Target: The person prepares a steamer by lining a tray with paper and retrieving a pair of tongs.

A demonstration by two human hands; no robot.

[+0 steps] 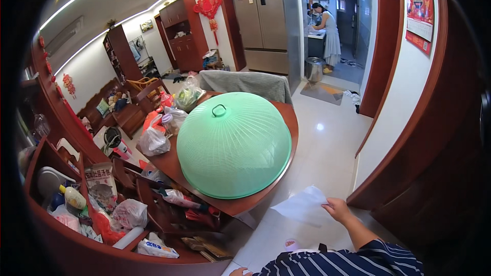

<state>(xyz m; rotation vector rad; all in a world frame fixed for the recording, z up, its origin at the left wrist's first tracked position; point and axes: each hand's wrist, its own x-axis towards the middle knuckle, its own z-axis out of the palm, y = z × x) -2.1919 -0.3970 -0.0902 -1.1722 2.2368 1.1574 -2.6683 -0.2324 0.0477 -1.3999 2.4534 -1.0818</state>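
Note:
My right hand (338, 210) pinches the edge of a white sheet of paper (301, 206), which hangs out in front of me over the tiled floor. Only the fingers of my left hand (241, 272) show at the bottom edge of the view. Whether they hold anything is hidden. Ahead stands a wooden dining table (290, 117), and a large green mesh food cover (234, 145) with a dark handle rests on it. A pink slipper (291, 244) is visible below the paper.
Plastic bags (154, 140) and a lidded jar (167, 120) crowd the table's left side. A wooden cabinet (153, 258) with bags and bottles curves around the lower left. A towel-draped chair (245, 84) is behind the table. Another person (330, 34) works at a kitchen counter beyond a refrigerator (264, 27).

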